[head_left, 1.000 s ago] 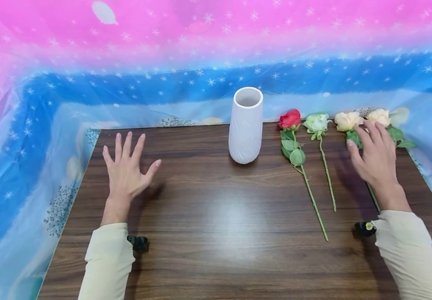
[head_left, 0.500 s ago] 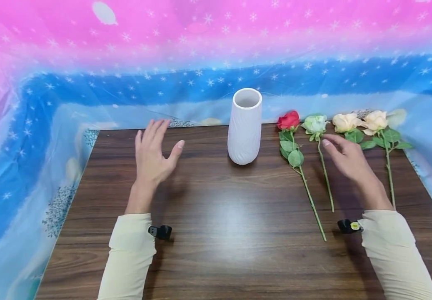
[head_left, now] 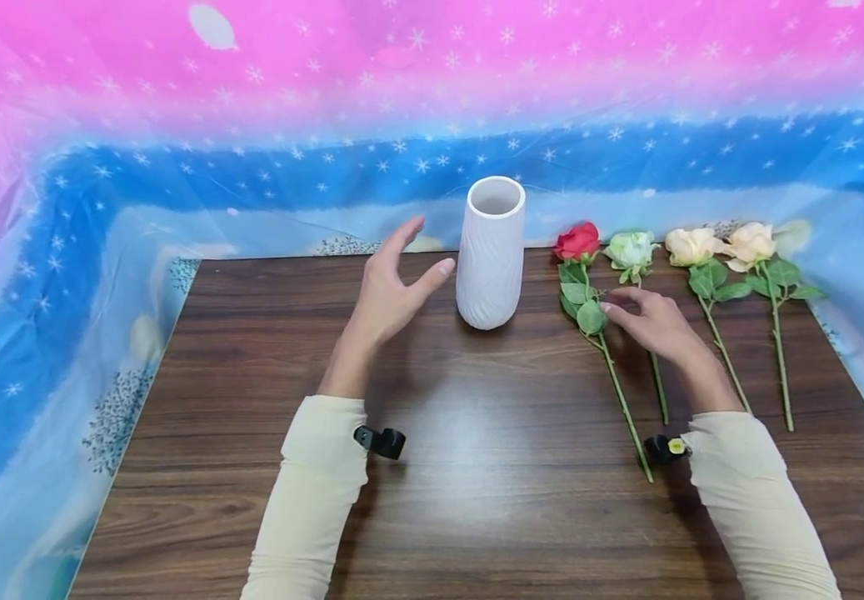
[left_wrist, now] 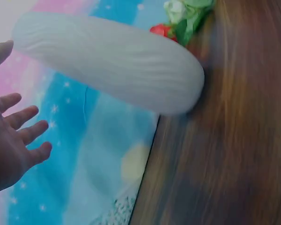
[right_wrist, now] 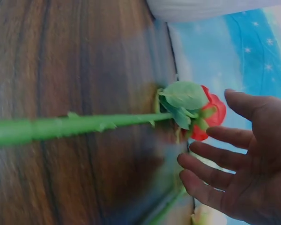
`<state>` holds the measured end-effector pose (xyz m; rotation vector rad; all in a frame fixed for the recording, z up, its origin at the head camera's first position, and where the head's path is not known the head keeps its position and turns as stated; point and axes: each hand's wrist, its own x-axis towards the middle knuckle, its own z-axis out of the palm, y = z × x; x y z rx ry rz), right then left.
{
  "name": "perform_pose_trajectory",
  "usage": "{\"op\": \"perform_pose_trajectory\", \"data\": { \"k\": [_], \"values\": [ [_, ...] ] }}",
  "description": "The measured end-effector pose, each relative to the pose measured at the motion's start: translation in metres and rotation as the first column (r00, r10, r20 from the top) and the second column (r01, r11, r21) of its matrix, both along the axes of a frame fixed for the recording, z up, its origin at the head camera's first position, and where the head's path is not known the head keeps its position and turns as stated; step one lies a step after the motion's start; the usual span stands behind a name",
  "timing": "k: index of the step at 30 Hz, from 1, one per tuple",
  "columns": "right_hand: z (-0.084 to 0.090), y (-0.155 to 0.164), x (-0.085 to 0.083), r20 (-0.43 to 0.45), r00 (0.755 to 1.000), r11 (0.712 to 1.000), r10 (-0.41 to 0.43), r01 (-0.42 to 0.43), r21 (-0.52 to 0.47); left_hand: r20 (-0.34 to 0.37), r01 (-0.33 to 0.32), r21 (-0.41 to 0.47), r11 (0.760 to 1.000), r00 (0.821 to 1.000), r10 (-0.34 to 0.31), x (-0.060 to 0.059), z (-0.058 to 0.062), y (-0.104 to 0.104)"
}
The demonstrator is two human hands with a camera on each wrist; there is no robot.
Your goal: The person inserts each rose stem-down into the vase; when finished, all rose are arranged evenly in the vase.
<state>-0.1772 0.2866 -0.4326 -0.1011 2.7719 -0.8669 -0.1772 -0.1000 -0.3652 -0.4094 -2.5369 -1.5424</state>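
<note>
A white ribbed vase (head_left: 491,254) stands upright at the back middle of the wooden table (head_left: 461,500). My left hand (head_left: 426,252) is open just left of the vase, thumb and fingers spread toward it, not touching; the left wrist view shows the vase (left_wrist: 117,61) apart from the fingers (left_wrist: 23,136). A red rose (head_left: 578,240) lies right of the vase. My right hand (head_left: 621,311) is open with its fingertips at the rose's leaves (head_left: 591,316). In the right wrist view the fingers (right_wrist: 210,159) hover beside the red bloom (right_wrist: 213,115) and hold nothing.
A pale green-white rose (head_left: 631,248) and two cream roses (head_left: 690,244) (head_left: 751,241) lie in a row to the right, stems toward me. A pink and blue starred cloth (head_left: 327,125) hangs round the table's back and sides.
My left hand has moved right from the table's left part to beside the vase. My right hand has swept left from the cream roses to the red rose's leaves.
</note>
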Motion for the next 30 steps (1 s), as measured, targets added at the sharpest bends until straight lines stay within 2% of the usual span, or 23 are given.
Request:
{"op": "perform_pose_trajectory", "data": {
  "k": [3, 7, 15, 25, 30],
  "values": [
    [-0.005, -0.001, -0.005, 0.061, 0.998, 1.0, -0.015, 0.014, 0.022, 0.046, 0.036, 0.112, 0.993, 0.998, -0.041, -0.008, 0.004, 0.014],
    [-0.01, -0.003, -0.009, 0.086, 0.995, 0.998, -0.054, 0.054, 0.011, 0.08, 0.056, 0.215, 0.975, 0.994, -0.074, -0.018, 0.008, 0.029],
    [-0.017, -0.015, -0.016, 0.044, 0.992, 0.993, -0.12, 0.121, -0.01, 0.071, 0.084, 0.264, 0.961, 0.992, -0.107, -0.03, 0.016, 0.048],
    [-0.023, -0.022, -0.026, 0.064, 0.986, 0.986, -0.154, 0.149, 0.07, 0.007, 0.154, 0.333, 0.93, 0.986, -0.165, -0.035, 0.019, 0.057],
    [-0.024, -0.021, -0.028, 0.083, 0.981, 0.983, -0.177, 0.173, 0.059, -0.008, 0.174, 0.347, 0.921, 0.983, -0.183, -0.038, 0.02, 0.062]
  ]
}}
